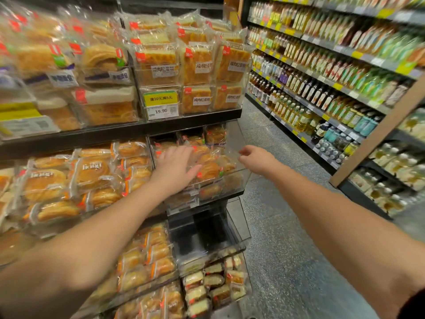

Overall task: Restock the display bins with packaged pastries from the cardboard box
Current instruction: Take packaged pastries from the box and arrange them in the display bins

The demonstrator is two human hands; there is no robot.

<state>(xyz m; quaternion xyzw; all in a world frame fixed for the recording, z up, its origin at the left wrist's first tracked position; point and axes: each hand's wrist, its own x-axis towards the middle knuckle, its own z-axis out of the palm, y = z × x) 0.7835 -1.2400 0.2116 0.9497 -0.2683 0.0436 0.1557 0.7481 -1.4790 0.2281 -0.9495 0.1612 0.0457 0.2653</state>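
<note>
Landmark: clear display bin [232,178], middle shelf, aisle end.
Left hand [177,166]: fingers straight, flat on the wrapped pastries [210,170] piled in that bin.
Right hand [255,157]: at the bin's right wall, fingers loosely curled, holding nothing.
Nearer hand: left.
Room: empty bin [202,236] directly below.
Cardboard box: not in view.

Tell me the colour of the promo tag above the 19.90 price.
Yellow promo tag, dark print; head view.
</note>
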